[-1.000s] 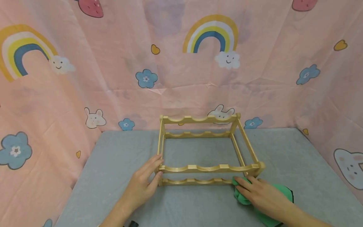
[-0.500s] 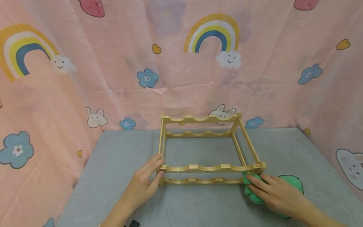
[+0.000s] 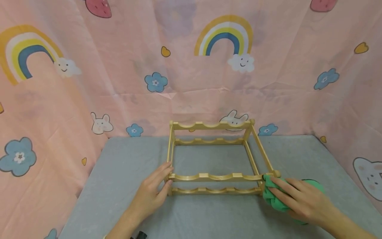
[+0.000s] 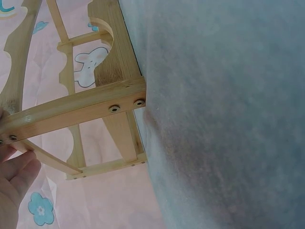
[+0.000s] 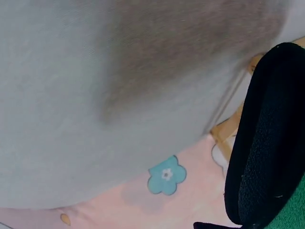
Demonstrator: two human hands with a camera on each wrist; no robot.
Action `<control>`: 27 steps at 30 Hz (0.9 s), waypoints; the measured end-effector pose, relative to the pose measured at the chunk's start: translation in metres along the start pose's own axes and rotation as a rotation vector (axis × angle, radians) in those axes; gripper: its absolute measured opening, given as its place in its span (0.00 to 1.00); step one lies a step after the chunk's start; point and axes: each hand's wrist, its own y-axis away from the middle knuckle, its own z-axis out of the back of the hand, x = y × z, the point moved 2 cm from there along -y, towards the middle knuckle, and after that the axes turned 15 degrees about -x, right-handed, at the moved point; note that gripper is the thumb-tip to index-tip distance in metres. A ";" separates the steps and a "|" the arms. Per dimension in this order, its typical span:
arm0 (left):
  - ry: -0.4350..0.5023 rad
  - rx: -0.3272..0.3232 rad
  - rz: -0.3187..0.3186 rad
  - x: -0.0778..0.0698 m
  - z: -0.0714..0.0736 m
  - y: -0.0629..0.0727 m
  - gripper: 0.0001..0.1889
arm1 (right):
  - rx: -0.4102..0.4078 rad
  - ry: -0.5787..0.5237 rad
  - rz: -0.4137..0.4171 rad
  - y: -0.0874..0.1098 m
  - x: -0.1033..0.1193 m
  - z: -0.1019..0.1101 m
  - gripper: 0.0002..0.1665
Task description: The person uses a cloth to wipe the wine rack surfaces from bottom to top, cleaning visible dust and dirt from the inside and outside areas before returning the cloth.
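Observation:
A light wooden rack (image 3: 203, 177) with scalloped bars, like a bottle rack, stands on the grey table. At its front left corner my left hand (image 3: 153, 189) grips the post. In the left wrist view the fingers (image 4: 21, 171) bend around the end of the wooden frame (image 4: 71, 109). My right hand (image 3: 307, 200) holds a bunched green cloth (image 3: 276, 200) with black edging against the front right corner post. That cloth (image 5: 291, 210) and its black edge cover the right side of the right wrist view, where the hand itself is hidden.
The table (image 3: 209, 215) has a soft grey-blue cover. A pink patterned curtain (image 3: 119, 83) hangs behind it and along both sides. A small black object (image 3: 141, 235) pokes in at the bottom edge beside the left forearm.
My right hand has slid the green cloth rightward along the lower front bar and slightly up, onto the right corner post. The left hand keeps its grip and the rack stays in place.

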 end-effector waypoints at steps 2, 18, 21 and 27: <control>-0.001 -0.002 -0.001 0.000 0.000 0.000 0.27 | -0.016 0.004 -0.003 -0.005 0.001 -0.002 0.23; 0.007 0.011 0.012 -0.001 0.001 0.000 0.25 | -0.026 -0.018 -0.037 -0.032 0.011 -0.037 0.23; 0.010 0.006 0.001 0.000 0.000 0.000 0.26 | -0.041 -0.029 -0.023 -0.039 0.013 -0.045 0.22; 0.010 -0.007 -0.012 0.001 0.000 -0.001 0.26 | -0.063 -0.052 0.000 -0.054 0.019 -0.063 0.20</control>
